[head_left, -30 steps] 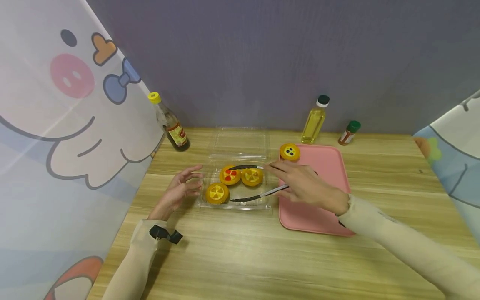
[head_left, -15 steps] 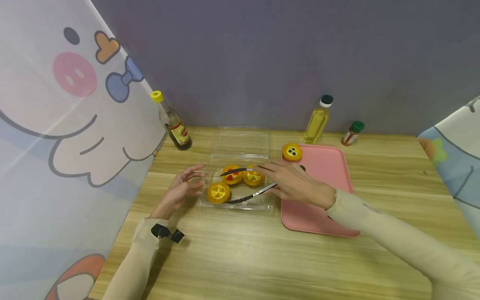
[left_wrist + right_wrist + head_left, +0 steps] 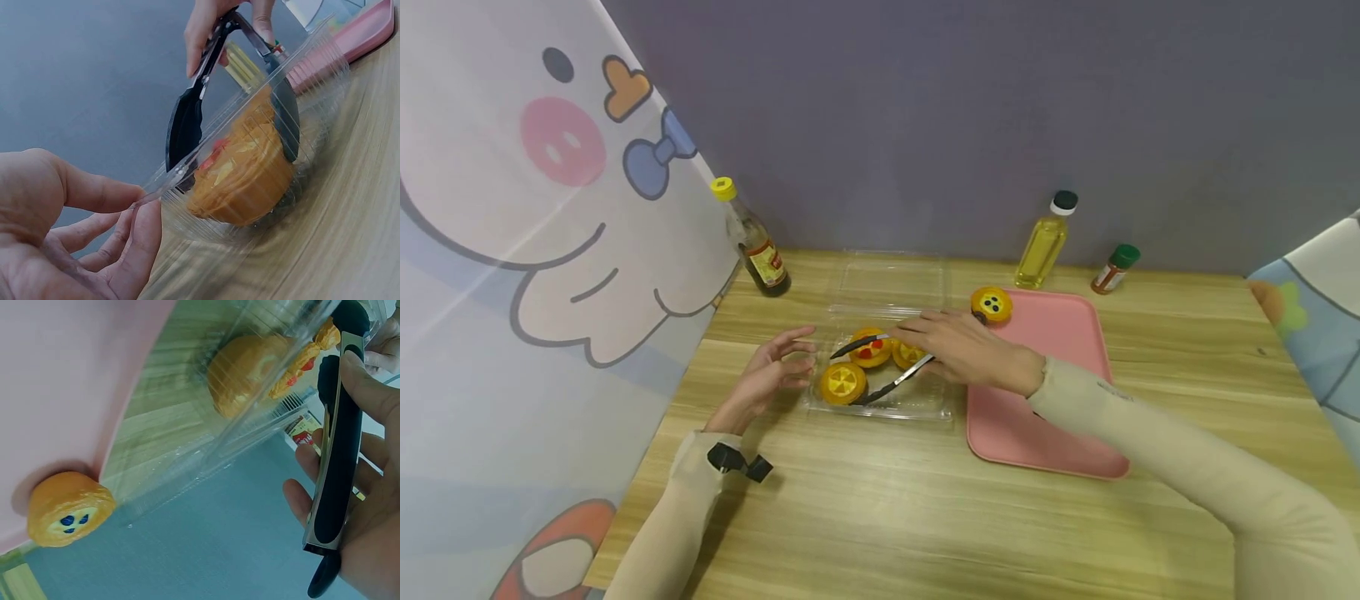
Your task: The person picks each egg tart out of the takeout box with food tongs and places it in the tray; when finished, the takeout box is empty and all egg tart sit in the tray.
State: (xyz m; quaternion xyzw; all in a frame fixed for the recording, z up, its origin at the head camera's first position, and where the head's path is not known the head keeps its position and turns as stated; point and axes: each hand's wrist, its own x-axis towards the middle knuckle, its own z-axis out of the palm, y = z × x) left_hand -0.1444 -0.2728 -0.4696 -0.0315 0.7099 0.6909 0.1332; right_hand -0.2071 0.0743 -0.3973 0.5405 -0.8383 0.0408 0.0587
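Observation:
My right hand (image 3: 966,350) grips black-and-silver tongs (image 3: 916,369), whose arms are spread over a clear plastic container (image 3: 928,413). Inside it sit three tarts: one with yellow wedges (image 3: 842,383) at front left, one with red pieces (image 3: 871,350) behind it, and another yellow one (image 3: 907,353) partly covered by the tongs. The tong tips reach either side of the front-left tart; the left wrist view has the tong heads (image 3: 184,131) flanking the tart (image 3: 244,184). My left hand (image 3: 762,382) pinches the container's left rim between thumb and fingers.
A pink tray (image 3: 1037,446) lies on the right, bearing a tart with dark blue dots (image 3: 992,305) at its back left corner. The container's open lid (image 3: 892,282) lies behind. Along the wall stand a sauce bottle (image 3: 765,262), an oil bottle (image 3: 1042,250) and a spice jar (image 3: 1115,269).
My right hand has moved left with the tongs, whose tips have gone from above the middle of the container to either side of the front-left tart. My left hand stays at the rim.

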